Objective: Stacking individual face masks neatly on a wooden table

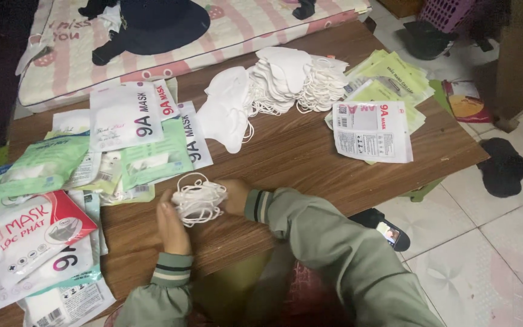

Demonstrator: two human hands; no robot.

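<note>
Both my hands hold a small stack of white face masks (198, 197) with loose ear loops, just above the brown wooden table (298, 157). My left hand (172, 227) presses against the stack's left side. On the right side, my right hand (236, 195) grips it, partly hidden behind the masks. Both arms wear grey-green sleeves with striped cuffs.
A larger pile of white masks (273, 85) lies at the table's middle back. Printed mask packets (62, 181) cover the left side, and more flat packets (376, 97) lie at the right. A pink striped mattress (68, 66) sits behind. The tiled floor at right holds shoes (502, 166).
</note>
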